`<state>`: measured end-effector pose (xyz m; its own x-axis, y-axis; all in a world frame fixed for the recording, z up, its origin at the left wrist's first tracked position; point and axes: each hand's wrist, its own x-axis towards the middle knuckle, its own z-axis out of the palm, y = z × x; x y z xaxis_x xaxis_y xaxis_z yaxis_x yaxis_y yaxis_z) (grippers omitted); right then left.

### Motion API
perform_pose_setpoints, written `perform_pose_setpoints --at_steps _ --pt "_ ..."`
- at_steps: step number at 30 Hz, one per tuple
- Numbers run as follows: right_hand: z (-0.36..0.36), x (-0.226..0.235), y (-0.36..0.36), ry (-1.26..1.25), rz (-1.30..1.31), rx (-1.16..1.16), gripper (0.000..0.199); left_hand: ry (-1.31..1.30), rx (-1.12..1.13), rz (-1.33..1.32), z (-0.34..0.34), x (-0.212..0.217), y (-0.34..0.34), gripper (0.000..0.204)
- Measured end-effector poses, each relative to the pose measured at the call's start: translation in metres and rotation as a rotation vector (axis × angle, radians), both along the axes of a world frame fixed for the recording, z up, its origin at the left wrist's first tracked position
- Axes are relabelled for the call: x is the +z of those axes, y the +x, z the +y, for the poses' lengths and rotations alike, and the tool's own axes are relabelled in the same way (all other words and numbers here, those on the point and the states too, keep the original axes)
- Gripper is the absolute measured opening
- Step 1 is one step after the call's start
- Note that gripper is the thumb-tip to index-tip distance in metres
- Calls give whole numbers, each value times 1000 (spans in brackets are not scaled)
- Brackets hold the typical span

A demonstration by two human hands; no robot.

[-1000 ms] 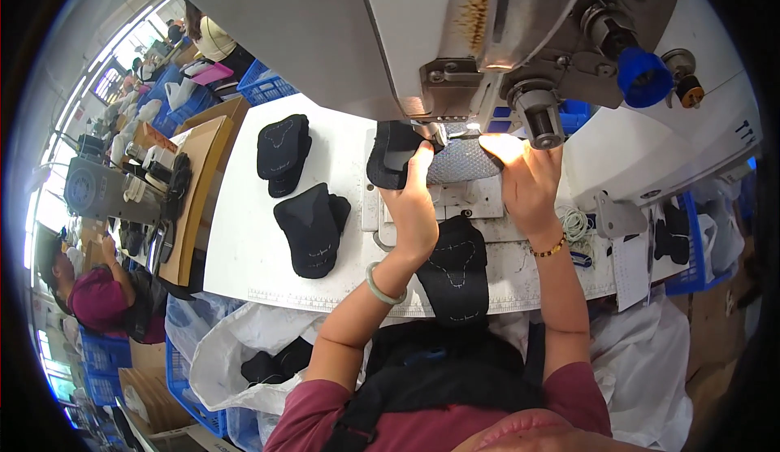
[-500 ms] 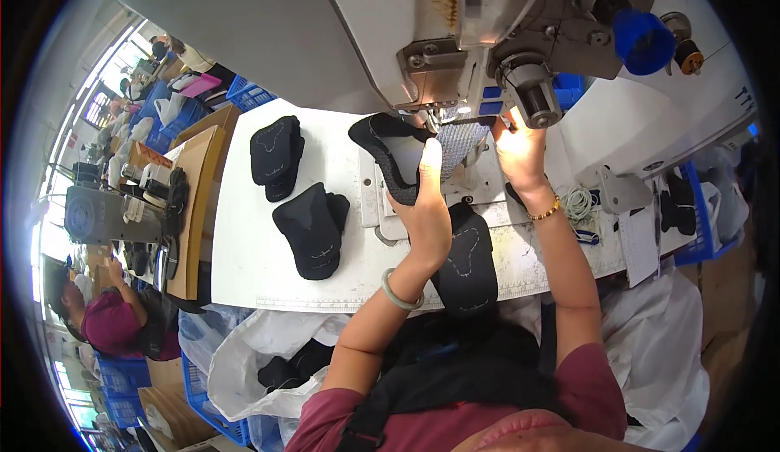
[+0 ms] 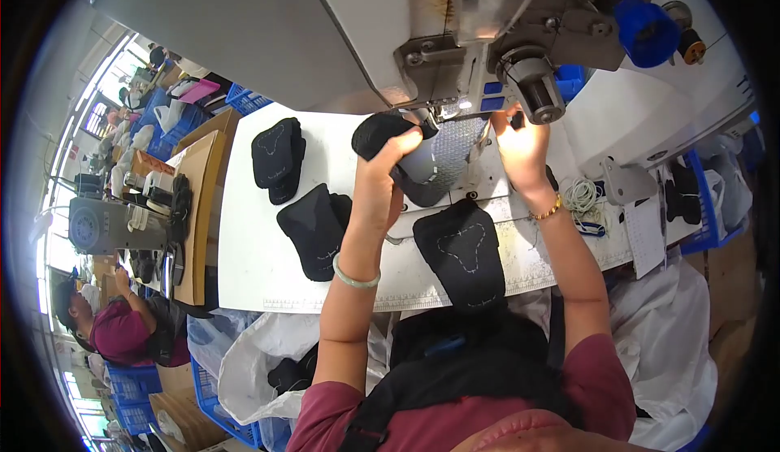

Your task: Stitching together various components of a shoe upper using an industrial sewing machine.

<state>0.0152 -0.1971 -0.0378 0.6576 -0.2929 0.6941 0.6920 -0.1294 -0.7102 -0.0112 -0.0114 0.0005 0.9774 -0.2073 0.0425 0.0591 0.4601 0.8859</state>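
A black and grey fabric shoe upper (image 3: 445,158) lies under the needle area of the sewing machine (image 3: 443,62). My left hand (image 3: 380,177) is closed on its left side, the thumb over the padded black part. At its far right edge, my right hand (image 3: 520,147) has its fingers curled against the fabric, partly hidden by the machine head. Nearest me on the table rests a black padded piece (image 3: 461,257) with a pale dashed outline. Two small stacks of similar pieces, a far stack (image 3: 278,155) and a nearer stack (image 3: 309,229), lie to the left.
A coil of pale cord (image 3: 580,198) and blue-handled thread snips (image 3: 591,229) lie right of my right wrist. White bags (image 3: 260,363) hang below the white table's front edge (image 3: 276,302). Far left, a person in a maroon shirt (image 3: 122,330) sits by another machine (image 3: 114,223).
My left hand has turned and shifted left, folding the upper's padded part over. The black piece nearest me shows more fully. My right hand stays at about the same place.
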Motion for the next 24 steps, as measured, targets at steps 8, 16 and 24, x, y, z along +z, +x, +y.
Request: perform_pose_setpoints --at_steps 8,16,24 --pt "3 -9 -30 -696 -606 -268 34 -187 106 21 -12 -19 -8 19" --pt "-2 0 -34 -755 -535 -163 37 13 429 -269 -35 -16 -24 13" --pt "-15 14 -31 -771 -521 -108 27 714 678 -701 2 -41 -49 12"
